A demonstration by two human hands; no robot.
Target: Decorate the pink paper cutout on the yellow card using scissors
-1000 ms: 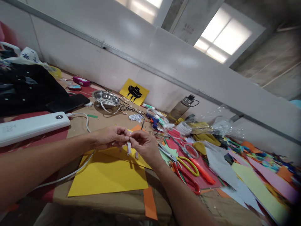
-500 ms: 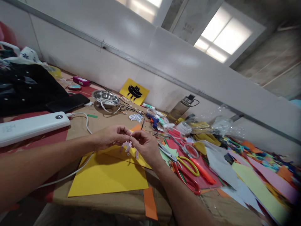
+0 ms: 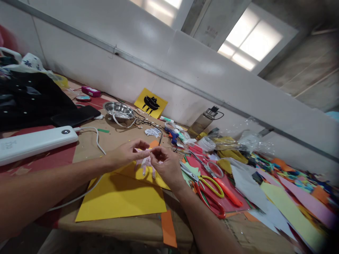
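Over the yellow sheets, my left hand (image 3: 128,153) reaches in from the left, its thumb and forefinger bent towards each other. My right hand (image 3: 167,164) is closed in a pinch, its fingertips meeting or almost meeting the left thumb. Anything between the fingertips is too small to make out. Just below the fingers a pale pink cutout (image 3: 144,168) with thin strips hanging down lies over a yellow piece, partly hidden by the right hand. A larger yellow sheet (image 3: 123,199) lies nearer to me.
Scissors with red and yellow handles (image 3: 209,188) lie to the right, beside coloured felt scraps. A blue glue gun (image 3: 173,137), a metal bowl (image 3: 119,110) and a bottle (image 3: 203,121) stand farther back. At left a white power bank (image 3: 37,143) trails a cable (image 3: 97,135).
The left forefinger has lifted a little from its thumb, and the fingertips sit slightly farther right. More of the pink cutout shows below the hands.
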